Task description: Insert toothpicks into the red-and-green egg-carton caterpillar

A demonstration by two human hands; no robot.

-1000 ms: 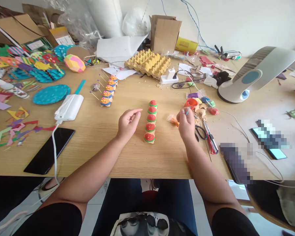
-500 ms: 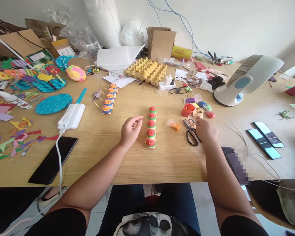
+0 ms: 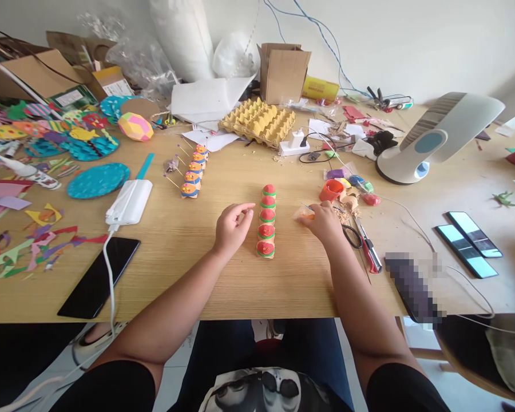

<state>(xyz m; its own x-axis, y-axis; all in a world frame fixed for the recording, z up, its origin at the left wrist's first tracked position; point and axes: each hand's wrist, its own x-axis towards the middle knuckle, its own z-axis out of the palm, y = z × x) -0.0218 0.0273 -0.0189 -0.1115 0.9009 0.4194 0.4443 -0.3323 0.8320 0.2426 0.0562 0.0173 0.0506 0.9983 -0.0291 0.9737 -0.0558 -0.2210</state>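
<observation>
A row of bumps cut from an egg carton, painted red and green, forms a caterpillar (image 3: 266, 215) standing lengthwise on the table. My left hand (image 3: 235, 228) hovers just left of it, fingers loosely bent, thumb apart, nothing inside. On the other side my right hand (image 3: 326, 222) has its fingers pinched together, a thin pale stick (image 3: 305, 206) poking out from them. Just under these fingertips lies a small clear bag of orange clay (image 3: 301, 213), partly covered. Black-handled scissors (image 3: 355, 236) are partly hidden behind the right hand, beside a red utility knife (image 3: 371, 252).
A blue and orange caterpillar (image 3: 194, 171) with pins stands further back. Behind are a yellow egg tray (image 3: 257, 123), a power strip (image 3: 294, 147) and a white lamp-like device (image 3: 438, 137). A red cup (image 3: 331, 190), wood shavings and clay packs lie right. Phones, a power bank (image 3: 131, 201) and paper scraps surround.
My right hand has moved left from the scissors and shavings to the orange clay bag, uncovering the utility knife. My left hand has stayed beside the caterpillar. The view has shifted slightly.
</observation>
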